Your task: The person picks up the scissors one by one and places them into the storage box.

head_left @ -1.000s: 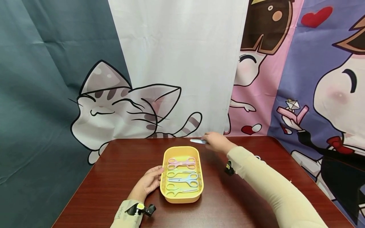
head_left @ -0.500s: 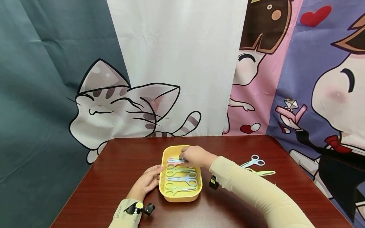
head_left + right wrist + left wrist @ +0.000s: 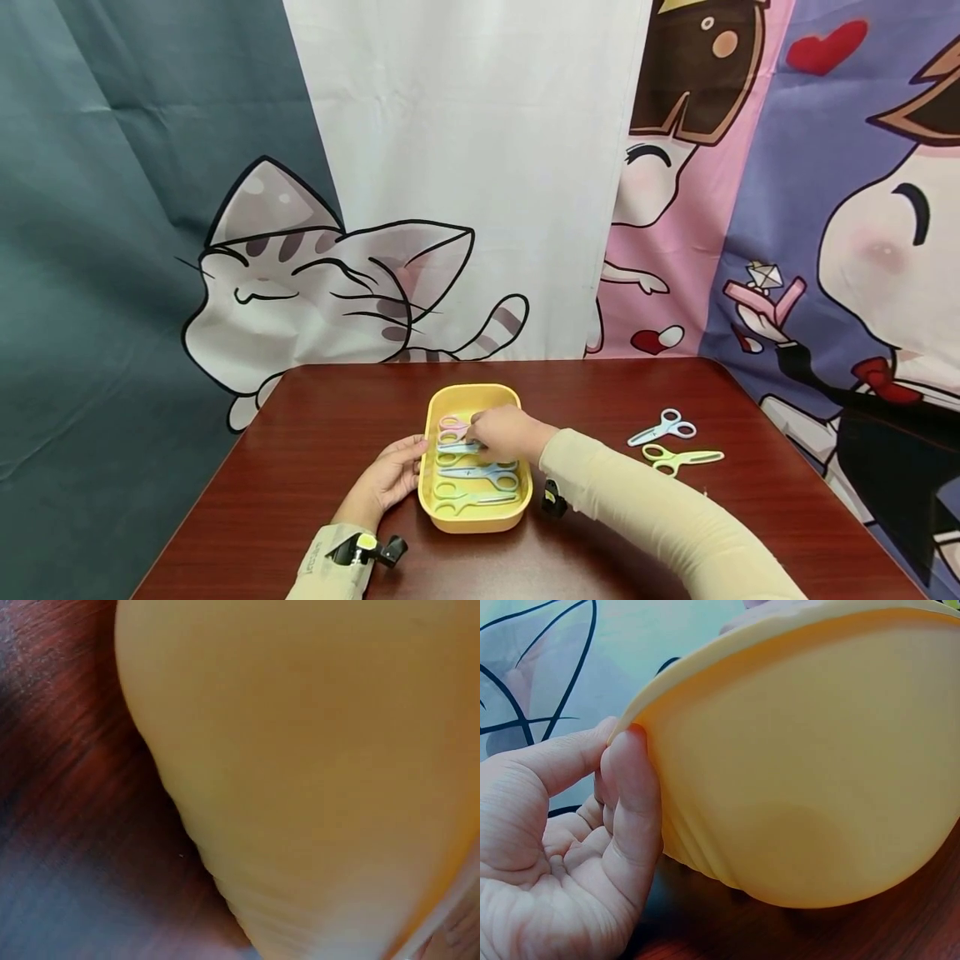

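A yellow tray [image 3: 472, 527] stands on the table with several pairs of scissors inside. My left hand [image 3: 386, 477] pinches the tray's left rim between thumb and fingers, as the left wrist view shows close up. Inside the tray, my right hand [image 3: 508, 433] holds light blue scissors [image 3: 456, 448], their blades pointing left and their handles hidden by the fingers. Pink scissors [image 3: 448, 430] lie behind them. Nearer me in the tray are other blue scissors [image 3: 461, 473] and green scissors [image 3: 491, 500]. The right wrist view is mostly the tray's outer wall [image 3: 300, 765].
To the right on the table [image 3: 600, 517] lie blue scissors [image 3: 648, 437] and, just in front of them, green scissors [image 3: 697, 457]. A printed curtain [image 3: 480, 125] hangs behind the table's far edge.
From beyond the tray's far right corner, my right hand has brought the blue scissors into the tray, then toward its middle. The left hand keeps its place on the rim.
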A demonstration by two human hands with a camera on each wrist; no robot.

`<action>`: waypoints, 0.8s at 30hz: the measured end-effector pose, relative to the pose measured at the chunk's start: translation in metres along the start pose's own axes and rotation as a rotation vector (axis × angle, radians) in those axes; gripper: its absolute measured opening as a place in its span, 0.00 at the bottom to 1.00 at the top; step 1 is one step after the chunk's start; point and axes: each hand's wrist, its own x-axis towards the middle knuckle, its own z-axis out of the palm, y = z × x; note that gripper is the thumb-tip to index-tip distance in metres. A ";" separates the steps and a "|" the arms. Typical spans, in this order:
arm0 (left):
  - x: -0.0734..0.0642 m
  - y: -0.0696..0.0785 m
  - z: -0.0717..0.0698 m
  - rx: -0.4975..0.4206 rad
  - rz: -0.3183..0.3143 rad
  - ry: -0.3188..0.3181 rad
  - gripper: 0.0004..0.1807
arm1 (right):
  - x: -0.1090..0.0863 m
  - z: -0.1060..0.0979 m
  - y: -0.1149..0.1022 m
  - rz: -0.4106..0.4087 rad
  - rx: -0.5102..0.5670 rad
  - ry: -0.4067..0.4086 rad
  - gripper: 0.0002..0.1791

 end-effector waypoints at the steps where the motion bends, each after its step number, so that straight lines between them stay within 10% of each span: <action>1: 0.000 0.000 0.000 -0.001 0.000 0.000 0.11 | 0.000 0.001 -0.001 0.004 -0.004 -0.002 0.13; 24: 0.000 -0.001 -0.001 0.017 0.011 -0.018 0.09 | -0.005 0.006 -0.003 0.091 0.065 0.032 0.13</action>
